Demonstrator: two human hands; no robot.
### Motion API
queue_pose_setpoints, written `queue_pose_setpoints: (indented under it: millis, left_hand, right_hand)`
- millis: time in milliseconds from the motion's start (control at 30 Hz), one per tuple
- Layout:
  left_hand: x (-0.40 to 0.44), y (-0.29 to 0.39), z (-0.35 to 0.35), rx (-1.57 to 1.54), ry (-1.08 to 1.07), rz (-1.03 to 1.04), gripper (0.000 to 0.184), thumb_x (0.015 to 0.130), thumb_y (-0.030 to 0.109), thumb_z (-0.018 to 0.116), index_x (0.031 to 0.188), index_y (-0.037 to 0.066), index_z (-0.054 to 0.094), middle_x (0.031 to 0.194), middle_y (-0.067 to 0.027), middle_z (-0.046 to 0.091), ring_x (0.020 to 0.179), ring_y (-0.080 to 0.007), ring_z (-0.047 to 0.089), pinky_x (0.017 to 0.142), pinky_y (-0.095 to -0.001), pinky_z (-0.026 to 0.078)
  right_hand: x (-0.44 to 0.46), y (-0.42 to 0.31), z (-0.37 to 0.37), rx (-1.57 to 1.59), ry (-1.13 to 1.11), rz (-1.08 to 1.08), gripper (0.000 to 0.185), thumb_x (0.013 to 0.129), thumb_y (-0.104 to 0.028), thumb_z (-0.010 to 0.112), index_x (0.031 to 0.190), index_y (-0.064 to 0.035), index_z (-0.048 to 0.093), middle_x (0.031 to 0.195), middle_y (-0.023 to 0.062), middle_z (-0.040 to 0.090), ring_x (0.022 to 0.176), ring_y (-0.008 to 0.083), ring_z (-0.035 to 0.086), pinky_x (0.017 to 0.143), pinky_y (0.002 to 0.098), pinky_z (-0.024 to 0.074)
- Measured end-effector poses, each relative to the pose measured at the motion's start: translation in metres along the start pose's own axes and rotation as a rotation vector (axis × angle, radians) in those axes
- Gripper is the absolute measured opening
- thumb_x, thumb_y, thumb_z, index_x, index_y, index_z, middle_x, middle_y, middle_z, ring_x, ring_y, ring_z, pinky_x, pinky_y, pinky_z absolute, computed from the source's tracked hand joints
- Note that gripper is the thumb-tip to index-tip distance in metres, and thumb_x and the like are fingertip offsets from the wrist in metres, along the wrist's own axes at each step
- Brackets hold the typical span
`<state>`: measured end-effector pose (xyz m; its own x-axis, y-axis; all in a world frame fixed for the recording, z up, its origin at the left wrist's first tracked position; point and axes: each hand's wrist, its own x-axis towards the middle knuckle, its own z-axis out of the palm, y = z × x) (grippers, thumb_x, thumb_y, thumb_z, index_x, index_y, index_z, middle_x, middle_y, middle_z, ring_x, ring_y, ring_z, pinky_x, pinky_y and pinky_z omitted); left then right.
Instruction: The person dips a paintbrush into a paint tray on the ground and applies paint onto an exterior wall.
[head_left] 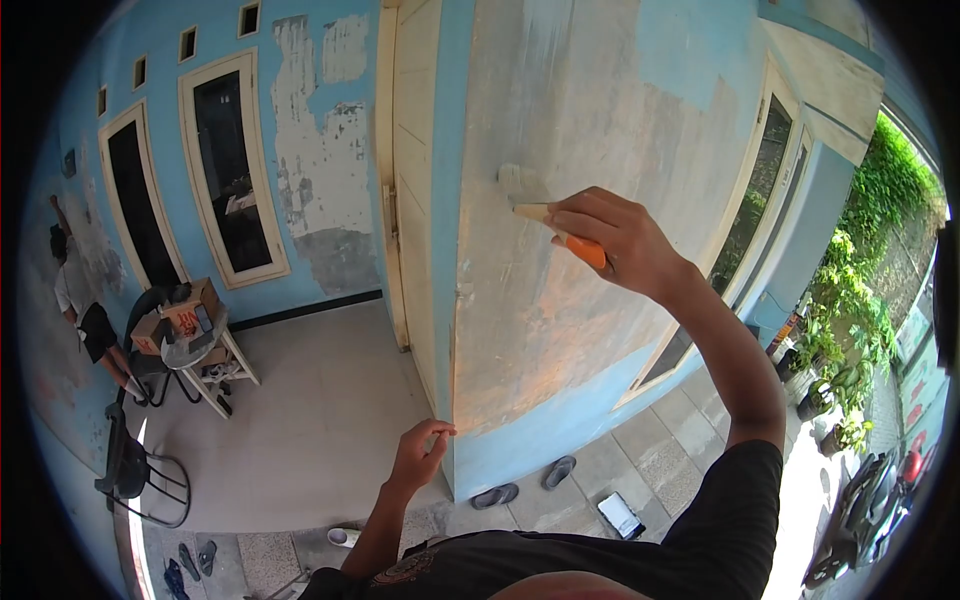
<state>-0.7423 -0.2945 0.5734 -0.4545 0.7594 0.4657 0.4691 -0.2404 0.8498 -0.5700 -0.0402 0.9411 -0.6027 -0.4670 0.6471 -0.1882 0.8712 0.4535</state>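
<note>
My right hand (610, 235) is raised against the wall, its fingers closed around an orange-handled tool (585, 250). The tool's flat, pale end touches or nearly touches the grey, stripped surface of the wall (560, 310); whether it is a brush or a scraper I cannot tell. Just above that end is a small pale smear (510, 180). Lower down, my left hand (418, 455) is near the wall's corner, fingers curled and thumb and forefinger close together. No object shows in it, and its fingertips are at or close to the edge.
Sandals (495, 496) and a phone (621, 515) lie on the paving below. At left are a small table (235, 365), cardboard boxes (185, 315) and a black chair (130, 460). Another person (80, 290) reaches up the far wall. A door (412, 150) adjoins the corner; plants (850, 320) line the right.
</note>
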Motion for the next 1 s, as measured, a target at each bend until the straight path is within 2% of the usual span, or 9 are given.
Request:
queue_pose_setpoints:
  millis: [200, 300, 400, 433, 467, 533, 667, 800, 1000]
  left_hand:
    - [0.000, 0.005, 0.009, -0.008, 0.043, -0.026, 0.015, 0.100, 0.009, 0.062, 0.110, 0.001, 0.070, 0.104, -0.0119, 0.075, 0.099, -0.0213, 0.072, 0.088, -0.0343, 0.055]
    - [-0.001, 0.010, 0.019, -0.024, 0.067, -0.048, 0.014, 0.100, 0.008, 0.062, 0.110, 0.001, 0.070, 0.103, -0.0119, 0.075, 0.098, -0.0211, 0.072, 0.088, -0.0339, 0.055]
    - [-0.002, 0.010, 0.029, 0.001, 0.093, -0.016, 0.014, 0.100, 0.006, 0.062, 0.109, 0.001, 0.070, 0.102, -0.0117, 0.075, 0.097, -0.0204, 0.072, 0.087, -0.0330, 0.055]
    - [-0.003, 0.011, 0.033, 0.002, 0.099, -0.024, 0.014, 0.100, 0.006, 0.062, 0.109, 0.001, 0.070, 0.102, -0.0117, 0.075, 0.097, -0.0204, 0.072, 0.087, -0.0330, 0.055]
    - [-0.002, 0.012, 0.037, 0.017, 0.107, -0.010, 0.013, 0.099, 0.005, 0.062, 0.109, 0.001, 0.070, 0.101, -0.0115, 0.075, 0.096, -0.0202, 0.072, 0.086, -0.0328, 0.055]
    - [-0.001, 0.017, 0.044, 0.036, 0.122, -0.004, 0.013, 0.099, 0.004, 0.062, 0.108, 0.001, 0.070, 0.100, -0.0114, 0.075, 0.095, -0.0200, 0.072, 0.086, -0.0325, 0.055]
    - [-0.003, 0.027, 0.058, 0.033, 0.156, -0.019, 0.011, 0.098, 0.003, 0.063, 0.106, 0.000, 0.070, 0.099, -0.0111, 0.075, 0.094, -0.0203, 0.072, 0.085, -0.0322, 0.055]
    - [-0.011, 0.036, 0.065, 0.058, 0.183, -0.053, 0.013, 0.099, 0.002, 0.061, 0.106, 0.000, 0.071, 0.100, -0.0111, 0.075, 0.096, -0.0195, 0.072, 0.089, -0.0334, 0.054]
    - [-0.024, 0.041, 0.076, 0.090, 0.234, -0.065, 0.012, 0.098, 0.001, 0.060, 0.104, 0.000, 0.071, 0.099, -0.0110, 0.075, 0.094, -0.0201, 0.072, 0.087, -0.0336, 0.055]
  right_hand:
    - [0.015, 0.028, -0.028, 0.303, -0.054, 0.148, 0.018, 0.095, -0.008, 0.073, 0.113, -0.0046, 0.069, 0.103, 0.0095, 0.072, 0.088, 0.0239, 0.072, 0.075, 0.0334, 0.0621]
    - [0.044, 0.071, -0.065, 0.283, 0.054, 0.222, 0.016, 0.100, -0.013, 0.069, 0.113, -0.0033, 0.070, 0.106, 0.0065, 0.072, 0.092, 0.0169, 0.071, 0.088, 0.0331, 0.0629]
    - [0.080, 0.117, -0.112, 0.076, 0.337, 0.062, 0.013, 0.101, -0.016, 0.069, 0.111, -0.0073, 0.072, 0.109, 0.0018, 0.073, 0.097, 0.0188, 0.072, 0.093, 0.0325, 0.0602]
    - [0.080, 0.148, -0.131, -0.297, 0.282, 0.427, 0.018, 0.101, -0.017, 0.070, 0.118, -0.0103, 0.073, 0.100, 0.0047, 0.075, 0.094, 0.0186, 0.074, 0.087, 0.0304, 0.0600]
    - [0.117, 0.144, -0.128, 0.308, 0.519, 0.008, 0.014, 0.097, -0.004, 0.072, 0.109, 0.0016, 0.069, 0.101, 0.0086, 0.073, 0.091, 0.0159, 0.066, 0.085, 0.0301, 0.0542]
    - [0.131, 0.137, -0.125, 0.220, 0.532, 0.039, 0.011, 0.098, -0.004, 0.071, 0.107, 0.0011, 0.068, 0.097, 0.0061, 0.070, 0.088, 0.0121, 0.062, 0.083, 0.0280, 0.0529]
    - [0.103, 0.138, -0.072, -0.258, 0.324, -0.226, 0.016, 0.098, -0.014, 0.073, 0.113, -0.0097, 0.071, 0.105, 0.0060, 0.075, 0.096, 0.0213, 0.074, 0.083, 0.0318, 0.0619]
    - [0.022, 0.059, -0.001, -0.204, 0.084, -0.285, 0.033, 0.080, -0.003, 0.078, 0.107, -0.0118, 0.062, 0.108, 0.0043, 0.068, 0.105, 0.0241, 0.068, 0.078, 0.0321, 0.0640]
    - [-0.021, 0.011, 0.009, 0.059, -0.200, -0.345, 0.030, 0.081, -0.004, 0.077, 0.106, -0.0117, 0.062, 0.100, 0.0053, 0.066, 0.100, 0.0242, 0.070, 0.075, 0.0307, 0.0634]
